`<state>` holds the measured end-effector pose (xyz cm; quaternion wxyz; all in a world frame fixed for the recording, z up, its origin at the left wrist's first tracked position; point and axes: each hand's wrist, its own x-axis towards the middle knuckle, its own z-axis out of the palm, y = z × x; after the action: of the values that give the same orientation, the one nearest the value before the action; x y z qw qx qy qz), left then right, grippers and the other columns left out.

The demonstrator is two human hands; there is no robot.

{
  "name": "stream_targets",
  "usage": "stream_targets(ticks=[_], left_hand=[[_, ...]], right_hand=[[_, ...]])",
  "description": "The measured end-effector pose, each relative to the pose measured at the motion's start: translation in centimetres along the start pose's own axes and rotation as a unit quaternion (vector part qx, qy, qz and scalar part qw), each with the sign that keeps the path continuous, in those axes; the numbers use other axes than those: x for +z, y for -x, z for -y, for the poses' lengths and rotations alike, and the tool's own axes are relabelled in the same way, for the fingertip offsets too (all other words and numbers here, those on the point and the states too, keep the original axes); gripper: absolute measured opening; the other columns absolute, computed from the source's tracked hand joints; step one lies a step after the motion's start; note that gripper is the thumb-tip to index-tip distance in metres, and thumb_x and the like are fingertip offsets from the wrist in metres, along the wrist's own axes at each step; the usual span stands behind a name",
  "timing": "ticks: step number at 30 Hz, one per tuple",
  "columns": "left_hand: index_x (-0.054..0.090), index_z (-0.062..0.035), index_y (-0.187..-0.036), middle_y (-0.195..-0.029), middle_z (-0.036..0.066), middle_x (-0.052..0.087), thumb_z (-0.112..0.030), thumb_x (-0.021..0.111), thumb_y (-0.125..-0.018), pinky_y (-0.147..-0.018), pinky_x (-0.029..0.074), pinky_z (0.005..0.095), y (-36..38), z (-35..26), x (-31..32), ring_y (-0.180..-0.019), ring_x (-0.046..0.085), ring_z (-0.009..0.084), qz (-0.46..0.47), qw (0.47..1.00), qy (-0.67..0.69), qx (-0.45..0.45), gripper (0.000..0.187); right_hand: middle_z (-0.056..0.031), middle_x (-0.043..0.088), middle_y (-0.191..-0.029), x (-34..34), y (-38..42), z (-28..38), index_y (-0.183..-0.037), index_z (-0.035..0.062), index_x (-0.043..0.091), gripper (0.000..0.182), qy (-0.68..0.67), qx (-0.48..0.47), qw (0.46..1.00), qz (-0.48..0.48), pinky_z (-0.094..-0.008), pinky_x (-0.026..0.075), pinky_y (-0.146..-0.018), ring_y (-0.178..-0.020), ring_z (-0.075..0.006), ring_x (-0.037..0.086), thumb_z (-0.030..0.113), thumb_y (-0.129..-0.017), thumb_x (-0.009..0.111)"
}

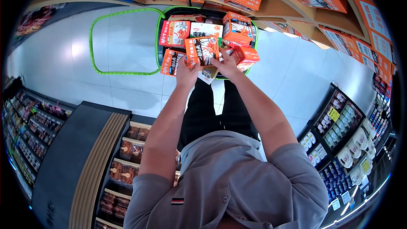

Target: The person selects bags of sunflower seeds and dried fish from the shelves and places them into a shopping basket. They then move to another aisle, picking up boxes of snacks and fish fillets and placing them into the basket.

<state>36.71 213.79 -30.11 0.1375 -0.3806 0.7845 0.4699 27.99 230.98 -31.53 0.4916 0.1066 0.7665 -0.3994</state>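
An orange and black snack box [202, 51] is held between my two hands above a green-rimmed basket [254, 38]. My left hand [186, 73] grips its lower left corner, and my right hand [228, 64] has hold of its lower right side. Around it lie a red and orange box [175, 33], a white and green box [206, 30], and an orange box [238, 28] at the upper right. Another orange box [169, 62] is by my left hand, and a red box [247, 58] is beside my right.
Wooden shelves [263, 13] with orange boxes curve across the top and right. An open green-edged frame [91, 44] extends left over the tiled floor [135, 42]. A display of packaged food [127, 171] stands at lower left, with a dark product rack [333, 116] at right.
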Motion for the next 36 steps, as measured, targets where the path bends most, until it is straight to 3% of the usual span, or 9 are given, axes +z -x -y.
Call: stream_targets(ticks=[4, 8, 10, 14, 18, 21, 25, 30, 36], left_hand=[[0.042, 0.0034, -0.125, -0.101, 0.012, 0.065, -0.026, 0.073, -0.077, -0.079, 0.049, 0.0316, 0.5, 0.4, 0.5, -0.091, 0.064, 0.0205, 0.019, 0.995, 0.093, 0.0, 0.065], [0.041, 0.0045, -0.124, -0.102, 0.012, 0.064, -0.026, 0.073, -0.078, -0.08, 0.048, 0.0308, 2.3, -1.9, -0.5, -0.089, 0.063, 0.0206, 0.004, 1.0, -0.011, 0.015, 0.064], [0.043, 0.0031, -0.123, -0.103, 0.013, 0.063, -0.025, 0.072, -0.079, -0.081, 0.048, 0.0323, 3.8, -1.5, -0.5, -0.089, 0.063, 0.0226, 0.005, 0.998, 0.064, 0.012, 0.06], [0.048, -0.0015, -0.123, -0.107, 0.017, 0.063, -0.029, 0.07, -0.079, -0.084, 0.049, 0.0359, 7.8, 4.1, -0.8, -0.096, 0.063, 0.0288, 0.068, 0.993, -0.039, -0.093, 0.057], [0.055, -0.0008, -0.118, -0.107, 0.02, 0.064, -0.038, 0.066, -0.078, -0.089, 0.048, 0.0396, 13.2, 8.9, -1.7, -0.103, 0.061, 0.0336, 0.182, 0.943, -0.205, -0.191, 0.056], [0.056, -0.0002, -0.116, -0.1, 0.02, 0.066, -0.037, 0.067, -0.077, -0.084, 0.049, 0.0391, 16.6, 13.1, -1.4, -0.094, 0.064, 0.0315, 0.189, 0.916, -0.31, -0.17, 0.055], [0.056, -0.0002, -0.116, -0.1, 0.02, 0.066, -0.036, 0.065, -0.078, -0.083, 0.05, 0.0389, 18.2, 9.4, 1.5, -0.093, 0.064, 0.0319, 0.167, 0.932, -0.252, -0.201, 0.053], [0.056, 0.0014, -0.117, -0.099, 0.018, 0.068, -0.033, 0.066, -0.08, -0.079, 0.051, 0.0361, 18.8, 2.0, 9.6, -0.09, 0.066, 0.028, 0.127, 0.972, -0.132, -0.146, 0.052], [0.055, -0.0025, -0.118, -0.105, 0.017, 0.065, -0.028, 0.065, -0.083, -0.083, 0.051, 0.0358, 20.6, -8.4, 15.3, -0.094, 0.064, 0.0278, 0.23, 0.967, -0.107, -0.029, 0.044]], right_hand=[[-0.0229, 0.053, -0.127, 0.2, 1.9, -0.9, -0.143, 0.0033, 0.03, 0.087, -0.027, -0.02, 0.998, -0.046, -0.0348, 0.044, -0.095, -0.114, -0.03, 0.056, 0.048, -0.078, 0.067], [-0.0174, 0.062, -0.111, -1.0, 4.0, -3.9, -0.129, -0.0009, 0.047, 0.072, -0.085, -0.039, 0.996, 0.005, -0.0335, 0.049, -0.086, -0.101, -0.0254, 0.062, 0.042, -0.077, 0.071], [-0.0144, 0.064, -0.106, -2.9, 6.0, -5.0, -0.12, -0.0005, 0.055, 0.062, -0.006, -0.023, 1.0, -0.002, -0.0327, 0.05, -0.083, -0.095, -0.0244, 0.064, 0.04, -0.075, 0.072], [-0.013, 0.066, -0.104, -5.8, 6.2, -13.3, -0.114, 0.0042, 0.061, 0.054, 0.214, 0.041, 0.975, 0.053, -0.0345, 0.05, -0.085, -0.096, -0.0277, 0.064, 0.036, -0.072, 0.073], [-0.0129, 0.067, -0.102, -9.0, 7.3, -16.8, -0.115, 0.0051, 0.061, 0.056, 0.275, 0.06, 0.959, 0.046, -0.0346, 0.05, -0.086, -0.098, -0.0282, 0.063, 0.037, -0.071, 0.073], [-0.0126, 0.067, -0.104, -11.4, 7.9, -16.9, -0.115, 0.0056, 0.061, 0.056, 0.23, 0.075, 0.969, 0.054, -0.0341, 0.05, -0.087, -0.099, -0.0273, 0.063, 0.036, -0.07, 0.074], [-0.0124, 0.066, -0.105, -13.6, 7.3, -16.2, -0.115, 0.0061, 0.06, 0.055, 0.211, 0.036, 0.974, 0.07, -0.0339, 0.05, -0.087, -0.099, -0.0264, 0.063, 0.034, -0.07, 0.075], [-0.012, 0.066, -0.104, -16.8, 6.7, -14.9, -0.116, 0.0069, 0.06, 0.054, 0.254, -0.001, 0.962, 0.099, -0.0338, 0.05, -0.087, -0.098, -0.0263, 0.063, 0.034, -0.071, 0.074], [-0.0132, 0.064, -0.109, -20.6, 5.2, -15.9, -0.116, 0.0087, 0.06, 0.052, 0.328, 0.006, 0.939, 0.1, -0.0349, 0.049, -0.09, -0.102, -0.0273, 0.061, 0.034, -0.072, 0.072]])
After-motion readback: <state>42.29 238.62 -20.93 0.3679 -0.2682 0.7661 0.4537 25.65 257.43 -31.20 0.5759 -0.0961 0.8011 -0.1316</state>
